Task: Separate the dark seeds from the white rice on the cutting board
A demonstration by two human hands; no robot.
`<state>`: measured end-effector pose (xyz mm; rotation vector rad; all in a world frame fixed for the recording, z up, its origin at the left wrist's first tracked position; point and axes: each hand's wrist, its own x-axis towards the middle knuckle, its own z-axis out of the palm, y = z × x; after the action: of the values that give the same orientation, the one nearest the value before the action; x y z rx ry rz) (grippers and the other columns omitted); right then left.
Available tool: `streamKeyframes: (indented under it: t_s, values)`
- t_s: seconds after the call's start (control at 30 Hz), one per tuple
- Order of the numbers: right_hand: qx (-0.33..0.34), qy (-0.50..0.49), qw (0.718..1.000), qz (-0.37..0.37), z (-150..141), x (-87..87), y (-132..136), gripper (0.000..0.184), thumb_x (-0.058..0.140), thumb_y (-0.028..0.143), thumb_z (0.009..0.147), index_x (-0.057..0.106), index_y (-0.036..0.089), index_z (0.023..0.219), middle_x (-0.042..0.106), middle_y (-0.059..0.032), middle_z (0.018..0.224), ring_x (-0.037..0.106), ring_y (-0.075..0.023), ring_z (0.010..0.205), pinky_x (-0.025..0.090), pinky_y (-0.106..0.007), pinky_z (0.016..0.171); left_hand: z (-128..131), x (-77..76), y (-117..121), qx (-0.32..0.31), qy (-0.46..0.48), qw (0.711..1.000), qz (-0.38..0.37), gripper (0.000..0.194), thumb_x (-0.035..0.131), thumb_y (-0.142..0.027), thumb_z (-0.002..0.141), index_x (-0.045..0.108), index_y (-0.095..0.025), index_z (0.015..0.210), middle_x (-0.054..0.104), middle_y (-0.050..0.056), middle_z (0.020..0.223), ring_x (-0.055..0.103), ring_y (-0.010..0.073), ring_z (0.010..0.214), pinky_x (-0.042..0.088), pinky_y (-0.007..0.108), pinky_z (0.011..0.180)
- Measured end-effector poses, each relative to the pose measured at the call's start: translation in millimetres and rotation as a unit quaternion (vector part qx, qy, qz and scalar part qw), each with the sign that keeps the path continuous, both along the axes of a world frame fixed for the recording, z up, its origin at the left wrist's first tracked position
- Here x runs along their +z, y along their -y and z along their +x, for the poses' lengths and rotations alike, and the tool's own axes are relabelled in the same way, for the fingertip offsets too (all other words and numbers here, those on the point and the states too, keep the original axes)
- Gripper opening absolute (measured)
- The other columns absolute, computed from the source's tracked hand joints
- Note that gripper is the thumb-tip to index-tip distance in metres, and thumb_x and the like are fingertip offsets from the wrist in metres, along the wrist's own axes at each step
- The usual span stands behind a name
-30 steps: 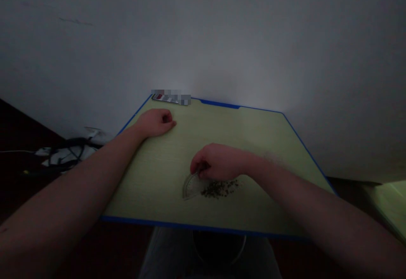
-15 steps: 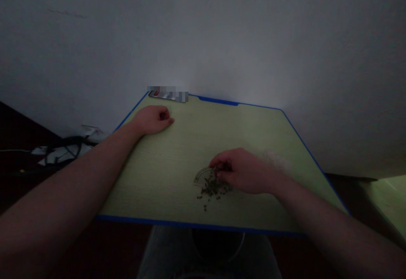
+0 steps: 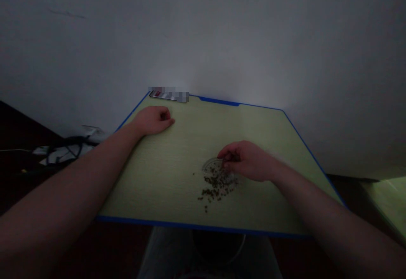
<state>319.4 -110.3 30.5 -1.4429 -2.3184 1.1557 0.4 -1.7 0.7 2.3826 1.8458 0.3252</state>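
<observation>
My right hand (image 3: 245,160) is closed on the edge of a clear protractor (image 3: 207,165), with its thumb and fingers pinching the curved piece. Small dark grains (image 3: 215,192) lie scattered on the table just in front of the protractor and partly under it, and a few sit apart toward the near edge. My left hand (image 3: 154,119) rests on the table at the far left, its fingers loosely curled and nothing visible in them.
The pale table (image 3: 152,186) has a blue rim and stands against a grey wall (image 3: 203,29). A phone (image 3: 168,96) lies at its far left corner. Cables (image 3: 68,150) lie to the left, below table height. A dark round container (image 3: 218,245) is between my legs under the near edge.
My right hand has moved right with the protractor, then slightly away from me. The heap of grains is now more spread out. My left hand stays in place.
</observation>
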Motion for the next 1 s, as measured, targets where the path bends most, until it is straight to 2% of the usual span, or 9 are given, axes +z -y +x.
streamKeyframes:
  t_s: [0.33, 0.63, 0.87, 1.0]
  values:
    - [-0.041, -0.025, 0.999, -0.002, 10.9, -4.7, 20.2, 0.022, 0.062, 0.017, 0.08, 0.07, 0.019, 0.101, 0.075, -0.0022, 0.08, 0.069, -0.0158, 0.071, 0.051, -0.027, 0.064, -0.9, -1.1, -1.0, -0.005, 0.002, 1.0, 0.01, 0.035, 0.049, -0.053, 0.077, 0.059, -0.019, 0.078, 0.065, 0.006, 0.076, 0.055, 0.0188, 0.068, 0.034, 0.03, 0.059]
    - [-0.091, -0.044, 0.995, -0.017, 32.6, -12.5, 23.8, 0.022, 0.062, 0.02, 0.079, 0.069, 0.019, 0.1, 0.073, -0.0032, 0.079, 0.068, -0.0172, 0.07, 0.05, -0.028, 0.061, -0.5, -1.4, -1.0, 0.002, -0.002, 1.0, 0.005, 0.039, 0.048, -0.055, 0.078, 0.062, -0.019, 0.082, 0.067, 0.007, 0.078, 0.057, 0.0197, 0.069, 0.035, 0.031, 0.06]
    - [-0.089, -0.049, 0.994, -0.027, 26.4, -11.9, 29.9, 0.026, 0.064, 0.019, 0.078, 0.07, 0.02, 0.102, 0.075, -0.0023, 0.08, 0.069, -0.0167, 0.07, 0.051, -0.028, 0.064, 0.1, 0.3, 0.1, 0.006, 0.001, 1.0, 0.0, 0.039, 0.048, -0.055, 0.077, 0.062, -0.019, 0.082, 0.066, 0.007, 0.078, 0.057, 0.0205, 0.071, 0.035, 0.031, 0.061]
    - [-0.075, -0.024, 0.997, -0.009, 19.6, -5.0, 30.1, 0.026, 0.062, 0.017, 0.078, 0.072, 0.019, 0.102, 0.075, -0.0019, 0.078, 0.068, -0.0156, 0.068, 0.05, -0.027, 0.062, 0.0, 0.3, -0.2, 0.003, -0.004, 1.0, 0.004, 0.04, 0.047, -0.056, 0.077, 0.061, -0.019, 0.08, 0.065, 0.006, 0.075, 0.057, 0.0201, 0.07, 0.036, 0.031, 0.061]
